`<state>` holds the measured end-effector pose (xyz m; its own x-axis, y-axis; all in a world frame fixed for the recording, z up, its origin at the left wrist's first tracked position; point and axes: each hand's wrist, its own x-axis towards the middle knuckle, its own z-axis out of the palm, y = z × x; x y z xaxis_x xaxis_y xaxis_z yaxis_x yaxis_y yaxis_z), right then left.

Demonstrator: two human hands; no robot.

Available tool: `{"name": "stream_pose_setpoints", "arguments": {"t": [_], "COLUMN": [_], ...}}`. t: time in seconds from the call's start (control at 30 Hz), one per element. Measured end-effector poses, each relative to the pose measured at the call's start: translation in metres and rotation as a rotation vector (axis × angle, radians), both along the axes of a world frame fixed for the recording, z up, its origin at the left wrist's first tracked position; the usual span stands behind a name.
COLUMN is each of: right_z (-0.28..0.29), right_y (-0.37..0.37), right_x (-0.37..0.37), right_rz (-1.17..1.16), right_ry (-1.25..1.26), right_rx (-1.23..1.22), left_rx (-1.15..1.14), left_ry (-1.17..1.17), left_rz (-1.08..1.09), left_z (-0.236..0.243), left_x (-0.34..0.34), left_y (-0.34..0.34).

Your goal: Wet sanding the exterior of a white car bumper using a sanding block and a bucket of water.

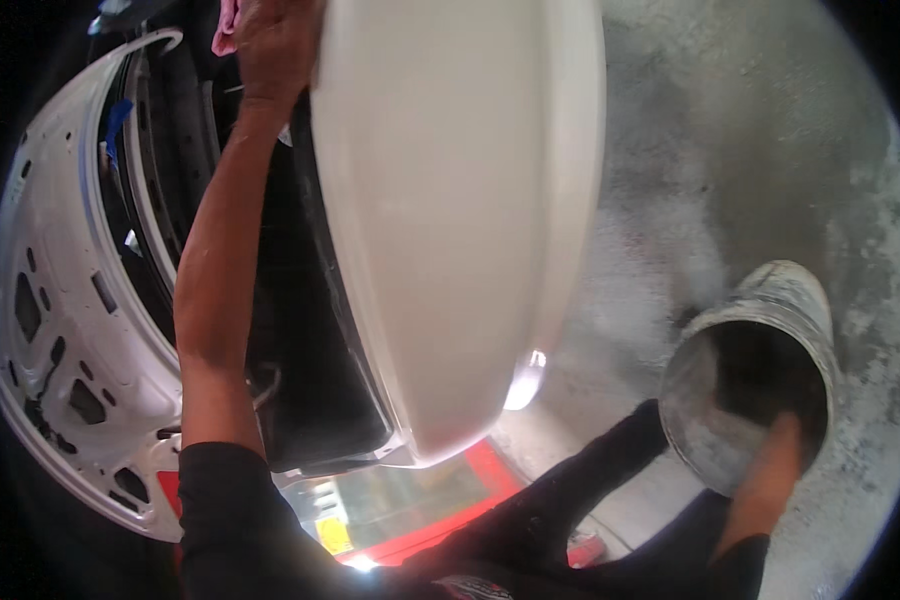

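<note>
My left arm reaches across a dark opening point(295, 330) in a car body to its upper end, where my left hand point(275, 55) is beside a pink cloth point(226, 25), against the edge of a cream-white panel point(445, 210). That hand's fingers are partly cut off at the frame's top, so I cannot tell its grip. My right hand point(782, 432) reaches down into an upright, grimy, pale bucket point(700, 390) at the right; its fingers are hidden in the dark interior.
An open white lid point(55, 320) with cut-outs stands at the left. A bright lamp point(525, 378) sits at the panel's lower corner. A red-edged glass pane point(410, 500) lies below the car body. My dark-clothed legs point(590, 465) stand on stained concrete point(660, 150).
</note>
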<state>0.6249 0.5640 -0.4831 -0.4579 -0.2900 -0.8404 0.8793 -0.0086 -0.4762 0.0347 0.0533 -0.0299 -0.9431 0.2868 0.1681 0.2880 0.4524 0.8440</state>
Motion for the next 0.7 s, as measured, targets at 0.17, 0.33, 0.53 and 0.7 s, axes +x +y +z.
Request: {"name": "stream_pose_setpoints", "arguments": {"t": [0.17,0.33,0.53,0.7], "right_z": [-0.047,0.108,0.415,0.43], "right_y": [-0.09,-0.17,-0.248,-0.225], "right_x": [-0.154,-0.149,-0.271,-0.292], "right_rz": [-0.123,0.345,0.035,-0.34], "right_ry": [0.1,0.972,-0.067,-0.423], "right_rx": [0.165,0.37,-0.532,-1.136], "left_rx": [-1.111,-1.301,-1.789,-1.694], "left_ry": [0.366,-0.235,-0.359,0.0], "left_rz": [-0.156,-0.6,-0.801,-0.561], "left_z": [0.021,0.044,0.036,0.012], "left_x": [0.094,0.326,0.407,0.274], "left_y": [0.021,0.075,0.073,0.077]}}
